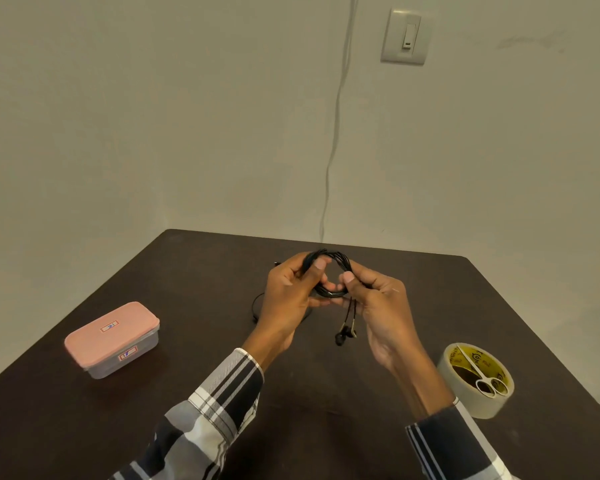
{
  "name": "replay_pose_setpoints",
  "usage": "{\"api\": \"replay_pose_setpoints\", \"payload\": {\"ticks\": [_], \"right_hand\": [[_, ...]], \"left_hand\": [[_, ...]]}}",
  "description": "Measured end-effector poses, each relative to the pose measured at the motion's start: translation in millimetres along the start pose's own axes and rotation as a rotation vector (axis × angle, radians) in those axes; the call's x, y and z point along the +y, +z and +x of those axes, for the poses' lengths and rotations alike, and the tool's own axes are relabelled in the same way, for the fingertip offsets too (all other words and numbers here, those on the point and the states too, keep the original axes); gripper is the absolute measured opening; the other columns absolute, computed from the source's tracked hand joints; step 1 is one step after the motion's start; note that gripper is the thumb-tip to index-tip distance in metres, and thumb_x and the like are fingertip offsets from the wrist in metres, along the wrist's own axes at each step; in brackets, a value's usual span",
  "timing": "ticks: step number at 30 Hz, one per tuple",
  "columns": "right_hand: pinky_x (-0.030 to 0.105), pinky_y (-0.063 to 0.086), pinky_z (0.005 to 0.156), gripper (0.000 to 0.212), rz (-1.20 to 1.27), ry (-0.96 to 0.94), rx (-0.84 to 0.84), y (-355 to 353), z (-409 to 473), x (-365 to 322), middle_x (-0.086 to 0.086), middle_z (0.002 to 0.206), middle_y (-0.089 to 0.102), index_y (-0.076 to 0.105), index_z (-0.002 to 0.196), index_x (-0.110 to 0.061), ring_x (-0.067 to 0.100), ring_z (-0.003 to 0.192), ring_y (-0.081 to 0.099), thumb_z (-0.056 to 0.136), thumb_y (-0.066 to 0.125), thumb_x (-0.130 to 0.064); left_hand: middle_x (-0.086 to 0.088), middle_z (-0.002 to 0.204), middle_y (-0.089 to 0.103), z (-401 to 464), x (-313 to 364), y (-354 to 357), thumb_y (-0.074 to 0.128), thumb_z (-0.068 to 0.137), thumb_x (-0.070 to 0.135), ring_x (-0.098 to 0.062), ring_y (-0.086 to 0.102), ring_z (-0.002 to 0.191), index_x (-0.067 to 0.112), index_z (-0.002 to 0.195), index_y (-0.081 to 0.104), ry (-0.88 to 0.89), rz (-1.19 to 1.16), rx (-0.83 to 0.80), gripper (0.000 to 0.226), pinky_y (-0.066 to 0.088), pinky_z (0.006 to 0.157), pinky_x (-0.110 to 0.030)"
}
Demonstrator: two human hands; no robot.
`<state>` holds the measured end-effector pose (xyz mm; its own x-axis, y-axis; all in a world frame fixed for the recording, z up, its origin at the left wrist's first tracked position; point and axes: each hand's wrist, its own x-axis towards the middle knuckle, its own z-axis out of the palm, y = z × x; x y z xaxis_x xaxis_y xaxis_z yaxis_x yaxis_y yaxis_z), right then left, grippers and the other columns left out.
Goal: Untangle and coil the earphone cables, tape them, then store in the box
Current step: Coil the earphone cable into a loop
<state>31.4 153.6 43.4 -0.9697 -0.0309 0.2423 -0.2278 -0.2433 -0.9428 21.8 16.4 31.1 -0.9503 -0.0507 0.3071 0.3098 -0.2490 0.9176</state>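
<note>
Together, left hand (288, 292) and right hand (378, 299) pinch a black cable coil (328, 271) above the table (326, 393), earbuds (344, 332) dangling. Box (113, 339) sits closed at left; tape (475, 381), topped by scissors (482, 374), at right.

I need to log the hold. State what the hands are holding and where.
Both hands hold the coiled black earphone cable: the left hand pinches the coil's left side, the right hand its right side. The earbuds dangle below.

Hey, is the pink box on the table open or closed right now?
Closed. The pink lid sits flat on the box, covering its whole top, with no gap showing along the rim.
</note>
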Motion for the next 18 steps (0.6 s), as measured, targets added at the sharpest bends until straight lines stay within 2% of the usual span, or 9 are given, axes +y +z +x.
{"api": "replay_pose_setpoints", "payload": {"ticks": [3,6,8,11,13,15,18], "right_hand": [[0.025,0.061,0.071,0.032,-0.034,0.000,-0.010,-0.3,-2.1,1.4,0.004,0.087,0.079,0.079,0.098,-0.025,0.014,0.082,0.075,0.099,0.057,-0.001],[0.023,0.059,0.069,0.030,-0.083,0.000,-0.019,1.3,-4.2,5.0,-0.001,0.081,0.078,0.077,0.101,-0.024,0.008,0.079,0.074,0.098,0.058,0.000],[0.021,0.058,0.067,0.030,-0.085,-0.002,-0.010,1.2,-4.9,5.9,-0.005,0.077,0.076,0.076,0.100,-0.023,0.006,0.077,0.073,0.097,0.058,0.001],[0.021,0.057,0.068,0.031,-0.095,-0.010,0.011,-0.6,-3.6,4.5,-0.003,0.081,0.073,0.078,0.098,-0.022,0.005,0.077,0.071,0.097,0.059,0.002],[0.021,0.057,0.068,0.030,-0.123,-0.022,0.003,0.0,-3.6,3.4,-0.004,0.082,0.071,0.078,0.100,-0.020,0.003,0.076,0.070,0.097,0.059,0.003],[0.019,0.056,0.068,0.029,-0.146,-0.033,-0.003,1.2,-4.1,3.4,-0.007,0.082,0.071,0.078,0.101,-0.018,0.003,0.075,0.070,0.097,0.058,0.003],[0.019,0.056,0.068,0.030,-0.144,-0.028,0.014,-0.2,-3.3,2.4,-0.005,0.083,0.072,0.077,0.101,-0.019,0.003,0.075,0.070,0.097,0.058,0.004]], "left_hand": [[-0.005,0.079,0.072,0.1,-3.4,-0.7,0.065,0.095,0.024,-0.027,0.075,0.078,0.020,0.104,0.074,0.014,0.069,0.081,0.014,0.056,0.052,-0.028],[0.000,0.069,0.071,1.8,-7.4,-0.2,0.065,0.095,0.025,-0.020,0.072,0.066,0.026,0.100,0.076,0.034,0.208,0.174,0.012,0.051,0.046,-0.025],[0.004,0.066,0.071,4.5,-9.1,-1.9,0.065,0.094,0.028,-0.017,0.071,0.061,0.032,0.096,0.076,0.073,0.367,0.227,0.012,0.053,0.045,-0.028],[0.016,0.075,0.072,6.2,-10.6,-6.1,0.062,0.092,0.027,-0.006,0.068,0.060,0.042,0.095,0.073,0.116,0.627,0.277,0.019,0.058,0.054,-0.032],[0.021,0.085,0.072,6.3,-10.0,-7.5,0.060,0.090,0.024,0.000,0.066,0.071,0.042,0.099,0.073,0.130,0.753,0.304,0.023,0.055,0.065,-0.028],[0.017,0.084,0.072,8.3,-11.4,-9.8,0.057,0.091,0.021,-0.003,0.066,0.075,0.037,0.097,0.073,0.145,0.805,0.257,0.023,0.055,0.068,-0.029],[0.004,0.079,0.071,10.4,-12.1,-16.3,0.058,0.095,0.018,-0.016,0.068,0.076,0.029,0.092,0.073,0.080,0.632,0.099,0.019,0.057,0.069,-0.039]]}}
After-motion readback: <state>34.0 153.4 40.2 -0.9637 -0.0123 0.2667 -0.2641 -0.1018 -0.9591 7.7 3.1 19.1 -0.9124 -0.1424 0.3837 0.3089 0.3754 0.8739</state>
